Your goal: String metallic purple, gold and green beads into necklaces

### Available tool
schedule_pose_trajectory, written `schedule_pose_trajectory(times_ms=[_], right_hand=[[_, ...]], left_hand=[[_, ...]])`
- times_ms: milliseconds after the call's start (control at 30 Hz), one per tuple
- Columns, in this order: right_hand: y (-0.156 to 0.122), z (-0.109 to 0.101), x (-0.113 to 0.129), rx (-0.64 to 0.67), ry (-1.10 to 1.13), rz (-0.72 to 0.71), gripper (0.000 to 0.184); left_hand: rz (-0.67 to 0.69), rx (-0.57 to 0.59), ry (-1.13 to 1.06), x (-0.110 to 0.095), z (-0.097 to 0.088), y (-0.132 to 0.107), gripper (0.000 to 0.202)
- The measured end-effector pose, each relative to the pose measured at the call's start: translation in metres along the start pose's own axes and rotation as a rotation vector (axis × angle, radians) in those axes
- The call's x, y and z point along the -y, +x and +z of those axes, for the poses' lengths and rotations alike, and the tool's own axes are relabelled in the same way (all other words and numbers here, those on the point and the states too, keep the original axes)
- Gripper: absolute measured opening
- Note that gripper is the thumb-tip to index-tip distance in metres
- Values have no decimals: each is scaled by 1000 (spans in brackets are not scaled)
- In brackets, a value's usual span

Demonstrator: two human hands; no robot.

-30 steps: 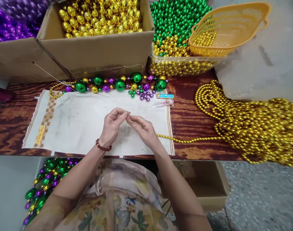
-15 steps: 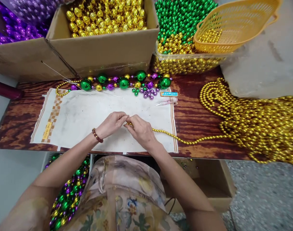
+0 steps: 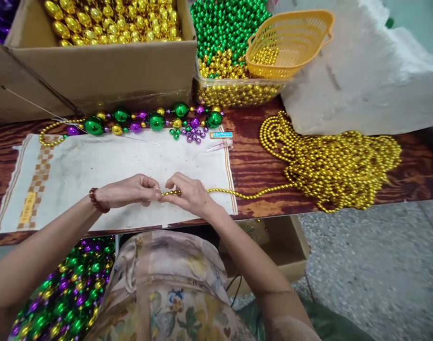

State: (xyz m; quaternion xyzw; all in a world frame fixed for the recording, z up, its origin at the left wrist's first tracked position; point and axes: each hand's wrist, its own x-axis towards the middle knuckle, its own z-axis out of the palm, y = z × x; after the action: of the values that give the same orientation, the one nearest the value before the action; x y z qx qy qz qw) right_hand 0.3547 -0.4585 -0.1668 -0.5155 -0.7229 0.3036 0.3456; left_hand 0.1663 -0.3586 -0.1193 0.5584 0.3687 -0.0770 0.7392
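Over the towel (image 3: 95,166), the left hand (image 3: 129,192) pinches the gold strand (image 3: 172,192) near its end; the right hand (image 3: 191,194) curls round it. A slack grip could drop it there.

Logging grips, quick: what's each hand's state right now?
Left hand: closed at the end of the gold bead strand; exact hold unclear.
Right hand: holding that strand.

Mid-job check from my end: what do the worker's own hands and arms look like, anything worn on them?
The left hand and right hand are ungloved. A dark reddish-brown bracelet of round beads circles the left wrist; none shows on the right. No sleeve covers either forearm.
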Motion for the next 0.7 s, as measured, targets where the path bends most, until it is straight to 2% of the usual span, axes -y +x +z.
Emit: schedule_pose_trajectory(times_ms=[133,200,367,500,600,667,700], right_hand=[[-24,-20,-12,157,-289,25,5],[-41,-35,-22,182,-442,79,9],[-89,-94,-52,47,-679,244,16],[-120,-153,-61,-50,-767,363,11],[-127,-202,-44,-269,-747,460,27],[-121,-239,-21,-534,-759,457,35],[-116,-258,-8,-653,-752,437,33]], left_hand=[[-40,-40,2,9,-6,-14,23],[-23,-84,14,14,-12,-25,25],[73,-199,65,22,-23,-52,22],[220,-294,63,11,-14,-57,23],[358,-306,91,-18,1,-48,24],[515,-311,95,-47,13,-42,24],[605,-311,94,-62,19,-41,24]])
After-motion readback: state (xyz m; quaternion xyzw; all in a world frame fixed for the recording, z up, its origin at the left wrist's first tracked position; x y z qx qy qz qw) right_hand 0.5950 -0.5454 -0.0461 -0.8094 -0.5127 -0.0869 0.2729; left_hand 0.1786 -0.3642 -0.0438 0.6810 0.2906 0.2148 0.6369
